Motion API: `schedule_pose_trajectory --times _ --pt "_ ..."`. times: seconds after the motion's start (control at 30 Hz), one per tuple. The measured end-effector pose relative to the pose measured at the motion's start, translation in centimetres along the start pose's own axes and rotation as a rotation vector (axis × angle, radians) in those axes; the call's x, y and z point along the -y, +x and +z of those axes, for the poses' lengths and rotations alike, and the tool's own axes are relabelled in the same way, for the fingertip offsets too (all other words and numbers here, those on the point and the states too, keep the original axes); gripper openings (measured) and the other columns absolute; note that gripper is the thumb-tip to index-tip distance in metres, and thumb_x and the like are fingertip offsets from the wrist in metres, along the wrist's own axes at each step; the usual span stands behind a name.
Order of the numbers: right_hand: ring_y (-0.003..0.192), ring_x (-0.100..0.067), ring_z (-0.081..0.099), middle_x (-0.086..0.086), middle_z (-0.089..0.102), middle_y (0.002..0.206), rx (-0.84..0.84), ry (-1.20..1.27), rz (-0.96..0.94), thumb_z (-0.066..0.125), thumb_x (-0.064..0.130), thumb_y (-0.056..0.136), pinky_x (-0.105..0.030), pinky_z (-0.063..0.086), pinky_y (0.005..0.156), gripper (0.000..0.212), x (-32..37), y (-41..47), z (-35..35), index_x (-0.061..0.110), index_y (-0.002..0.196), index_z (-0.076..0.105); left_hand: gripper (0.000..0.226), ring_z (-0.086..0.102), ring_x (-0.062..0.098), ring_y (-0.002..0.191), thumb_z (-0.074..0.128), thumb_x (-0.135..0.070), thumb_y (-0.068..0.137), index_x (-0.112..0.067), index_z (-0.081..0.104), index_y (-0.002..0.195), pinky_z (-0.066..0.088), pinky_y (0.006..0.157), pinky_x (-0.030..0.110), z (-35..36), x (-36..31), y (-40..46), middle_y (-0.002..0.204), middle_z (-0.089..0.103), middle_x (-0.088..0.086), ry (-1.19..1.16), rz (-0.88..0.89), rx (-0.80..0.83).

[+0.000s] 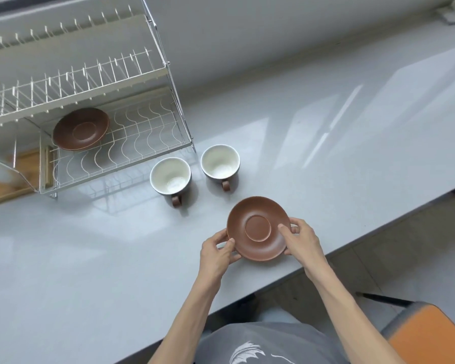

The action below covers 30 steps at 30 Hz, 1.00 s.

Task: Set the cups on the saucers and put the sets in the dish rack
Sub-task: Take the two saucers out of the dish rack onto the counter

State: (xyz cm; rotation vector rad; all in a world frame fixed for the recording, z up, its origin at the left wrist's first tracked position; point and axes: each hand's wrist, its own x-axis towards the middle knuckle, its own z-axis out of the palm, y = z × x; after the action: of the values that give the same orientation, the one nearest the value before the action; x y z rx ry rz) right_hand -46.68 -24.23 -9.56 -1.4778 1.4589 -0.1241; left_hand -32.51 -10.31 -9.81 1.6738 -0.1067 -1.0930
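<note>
While both hands hold it by opposite edges, a brown saucer (258, 228) sits low over the grey counter (90, 271), near its front edge; whether it touches the surface cannot be told. It is matte, reddish brown, round, with a raised ring marking the cup well at its centre. The left hand (216, 254) grips the rim at about 8 o'clock, thumb on top and fingers curled beneath. The right hand (301, 241) grips the rim at 3 o'clock, thumb lying on the saucer's upper face.

From this saucer, two cups stand upright on the counter at 11 and 12 o'clock. The nearer-left cup (170, 177) and the right cup (220, 162) match: cream-white inside, dark grey outside, each with a small brown handle pointing toward the person. They stand near one another without touching.

At 10 o'clock stands a white wire dish rack (121, 143) with two tiers. A second saucer (81, 128) of the same brown lies on the lower tier's wavy wires, tilted slightly, toward its left end.
</note>
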Motion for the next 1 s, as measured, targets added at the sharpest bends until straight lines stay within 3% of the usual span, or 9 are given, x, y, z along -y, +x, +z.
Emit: schedule_pose_trajectory --times 0.23,0.4,0.7,0.9,1.0 --pt "0.077 -0.009 0.066 0.015 0.062 0.095 0.003 -0.018 0.003 0.06 0.04 0.091 -0.049 0.058 0.087 0.036 -0.4 0.3 -0.3 0.024 0.123 0.058 0.035 0.077 0.013 0.083 0.057 -0.005 0.099 -0.011 0.066 0.132 0.062 0.071 0.025 0.7 0.8 0.7 0.116 0.074 0.01 0.014 -0.014 0.012" --pt "0.076 -0.008 0.066 0.013 0.063 0.096 0.006 -0.024 0.004 0.06 0.04 0.091 -0.049 0.058 0.087 0.03 -0.7 0.6 -0.5 0.028 0.118 0.056 0.037 0.075 0.008 0.076 0.054 -0.001 0.099 -0.011 0.066 0.132 0.061 0.068 0.023 0.9 1.1 1.2 0.115 0.071 0.017 0.04 -0.015 0.005" --pt "0.073 -0.009 0.068 0.013 0.063 0.098 -0.001 -0.031 0.008 0.06 0.04 0.091 -0.048 0.059 0.085 0.036 -0.7 0.8 -0.6 0.024 0.123 0.056 0.037 0.075 0.005 0.079 0.056 -0.003 0.099 -0.012 0.065 0.134 0.062 0.069 0.023 1.1 1.2 1.3 0.111 0.074 0.009 0.048 -0.025 0.005" --pt "0.11 -0.025 0.062 -0.001 0.065 0.116 0.01 -0.097 0.009 0.059 0.039 0.091 -0.048 0.054 0.094 0.047 -0.2 0.5 -0.7 0.018 0.133 0.053 0.038 0.07 0.017 0.104 0.055 -0.017 0.1 -0.018 0.061 0.137 0.06 0.07 0.026 0.6 0.8 1.1 0.119 0.07 0.004 0.18 -0.044 0.016" --pt "0.119 -0.027 0.057 -0.008 0.062 0.13 0.005 -0.208 -0.028 0.055 0.04 0.094 -0.041 0.047 0.098 0.052 0.0 0.3 -0.4 0.015 0.139 0.05 0.036 0.072 0.008 0.094 0.053 -0.024 0.101 -0.021 0.061 0.136 0.06 0.072 0.026 0.1 0.3 1.2 0.115 0.073 0.001 0.237 -0.059 0.049"
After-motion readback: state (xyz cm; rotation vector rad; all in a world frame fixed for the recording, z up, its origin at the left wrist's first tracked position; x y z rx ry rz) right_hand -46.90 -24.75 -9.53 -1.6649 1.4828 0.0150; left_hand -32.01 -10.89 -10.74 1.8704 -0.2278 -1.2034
